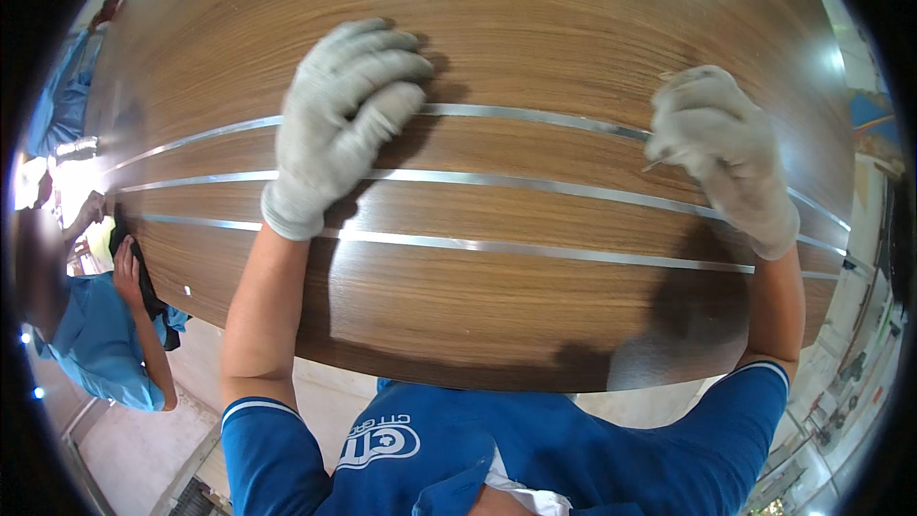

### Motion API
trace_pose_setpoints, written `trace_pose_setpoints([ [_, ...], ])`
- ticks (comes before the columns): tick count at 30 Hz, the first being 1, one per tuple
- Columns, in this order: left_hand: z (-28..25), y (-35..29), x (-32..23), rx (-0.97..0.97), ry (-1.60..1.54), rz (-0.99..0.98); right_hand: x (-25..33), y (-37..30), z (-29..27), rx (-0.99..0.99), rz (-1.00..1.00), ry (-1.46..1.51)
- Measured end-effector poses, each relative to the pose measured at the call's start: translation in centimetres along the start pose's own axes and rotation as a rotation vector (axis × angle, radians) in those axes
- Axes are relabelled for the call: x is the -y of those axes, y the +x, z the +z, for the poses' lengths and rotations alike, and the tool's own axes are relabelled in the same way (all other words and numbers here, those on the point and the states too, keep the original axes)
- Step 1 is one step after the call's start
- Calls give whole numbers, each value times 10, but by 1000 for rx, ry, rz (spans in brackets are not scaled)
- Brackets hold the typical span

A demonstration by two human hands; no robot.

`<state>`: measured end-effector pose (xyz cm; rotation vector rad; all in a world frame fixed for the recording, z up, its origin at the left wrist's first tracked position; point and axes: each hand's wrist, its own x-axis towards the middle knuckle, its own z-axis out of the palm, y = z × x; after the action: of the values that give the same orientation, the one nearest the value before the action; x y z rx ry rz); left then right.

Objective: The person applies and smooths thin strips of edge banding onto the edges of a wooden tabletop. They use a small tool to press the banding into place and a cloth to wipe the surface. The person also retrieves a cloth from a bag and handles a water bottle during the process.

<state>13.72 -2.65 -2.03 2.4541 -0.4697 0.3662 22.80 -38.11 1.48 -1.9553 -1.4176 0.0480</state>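
Observation:
Under both my hands lies a large brown wood-grain panel (544, 48). Three thin silvery strips run across it: a far strip (535, 118), a middle strip (535, 188) and a near strip (535, 250). My left hand (349, 105), in a whitish work glove, rests on the panel over the far strip, its fingers loosely stretched out and nothing visible in them. My right hand (712, 134), gloved alike, is closed at the right end of the far strip. A thin pale tip pokes out below its fingers; what it belongs to is hidden.
At the left end of the panel a co-worker in a blue shirt (100, 339) has a hand at its edge. Farther up that side is another person's blue clothing (65, 100). The panel's near edge (458, 384) curves close to my body. Long pale pieces (850, 344) lie beyond the right end.

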Motion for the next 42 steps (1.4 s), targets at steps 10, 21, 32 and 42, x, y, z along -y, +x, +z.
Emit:
trace_pose_setpoints([
  [10, 22, -18, -44, 209, 26, 246, 18, -42, 10, -276, 435, 563],
  [21, 36, -1, -67, 340, 191, 249, 8, -60, 5, -667, 535, 819],
  [32, 80, 46, -91, 312, 163, 320, 1, -62, -7, -730, 634, 1003],
  [42, 93, 57, -98, 324, 77, 387, -6, -80, -19, -697, 622, 644],
])
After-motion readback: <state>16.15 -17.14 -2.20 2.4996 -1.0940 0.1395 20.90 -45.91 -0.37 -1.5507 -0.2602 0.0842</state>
